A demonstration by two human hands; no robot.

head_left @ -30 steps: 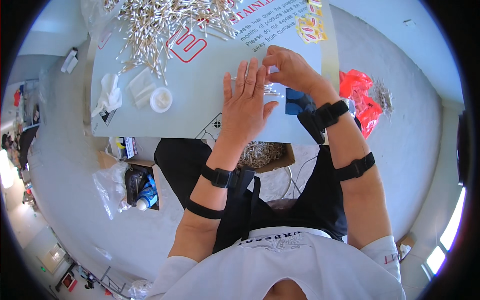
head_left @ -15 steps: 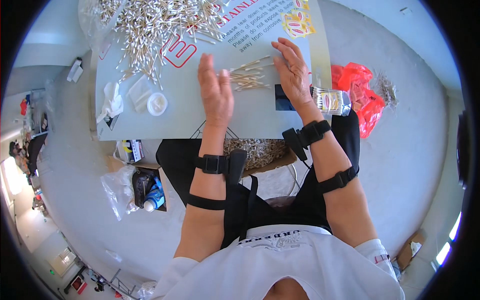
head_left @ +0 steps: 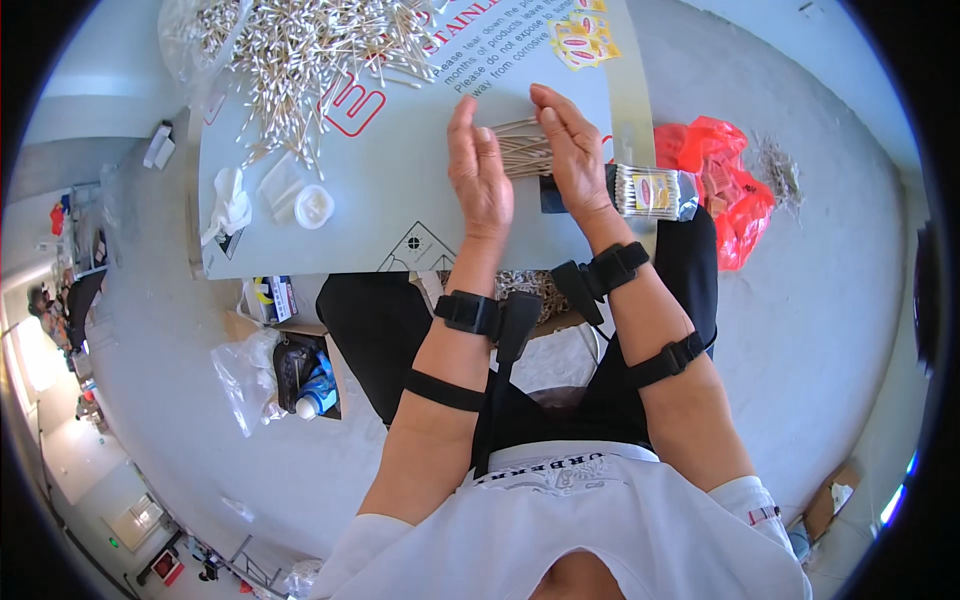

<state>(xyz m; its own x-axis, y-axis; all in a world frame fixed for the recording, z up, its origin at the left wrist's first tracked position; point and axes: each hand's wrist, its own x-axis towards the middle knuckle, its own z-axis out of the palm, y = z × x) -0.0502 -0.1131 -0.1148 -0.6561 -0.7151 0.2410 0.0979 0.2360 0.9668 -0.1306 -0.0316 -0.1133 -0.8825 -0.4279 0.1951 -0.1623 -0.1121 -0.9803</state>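
Note:
On the table, a small row of cotton swabs point(head_left: 523, 152) lies crosswise between my two hands. My left hand point(head_left: 481, 178) stands on edge at the left ends of the swabs, its fingers stretched out. Facing it at the right ends is my right hand point(head_left: 574, 155), also with straight fingers, palm inward. The inner palms are partly hidden. Just right of my right wrist sits a clear pack of cotton swabs point(head_left: 648, 192) with a yellow label. A dark flat piece point(head_left: 549, 196) lies partly under that hand.
A large heap of loose swabs point(head_left: 300, 70) covers the far left, beside a clear plastic bag point(head_left: 190, 50). Yellow labels point(head_left: 584, 42) lie far right. A round white tub point(head_left: 313, 206) and crumpled tissue point(head_left: 230, 203) are at left. A red bag point(head_left: 735, 210) is beyond the table's right edge.
My left hand has moved right, and my right hand slightly left, so both now close in on the swab ends. The swabs lie more evenly together and a little farther right.

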